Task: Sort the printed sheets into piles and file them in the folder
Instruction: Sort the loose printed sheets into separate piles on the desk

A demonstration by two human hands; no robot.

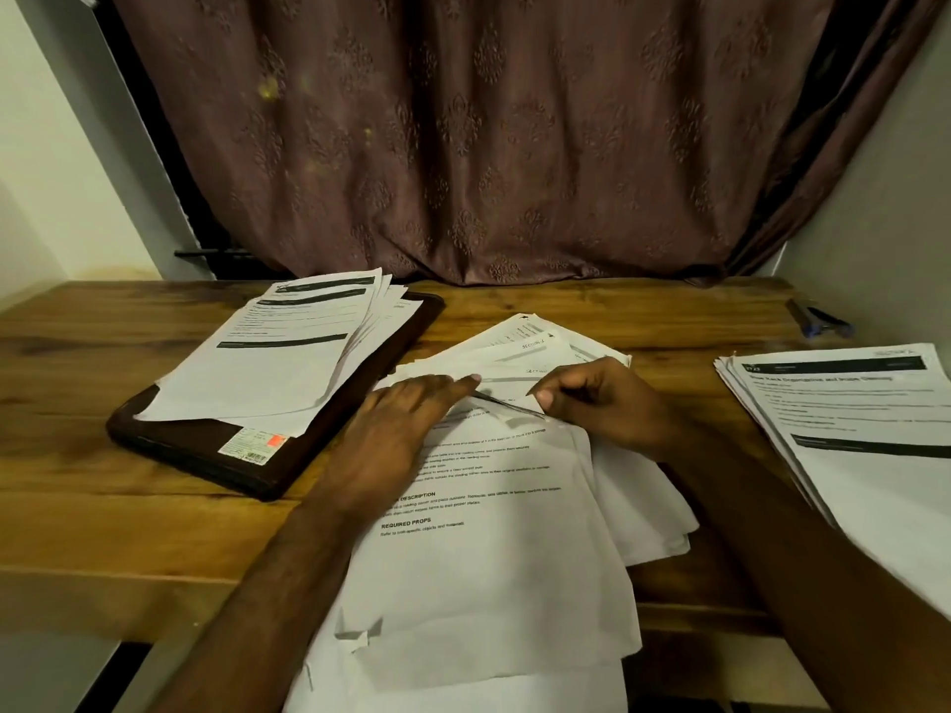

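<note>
Pinching loose sheets (494,506), right hand (612,403) joins flat left hand (396,429) on wooden table (103,506).

White sheets (494,558), dark brown folder (247,465), mauve damask-patterned curtain (463,146)

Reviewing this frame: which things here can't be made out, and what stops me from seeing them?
Head view, the only one:
- Folder: its inside and most of its cover, hidden under the left pile.
- Right pile: cut off by the right edge.
- Middle sheets: partly covered by the left hand and right hand; cut off at the bottom.
- Small print everywhere: too small and blurred.
- Blue items at the far right: too dark to identify.
</note>
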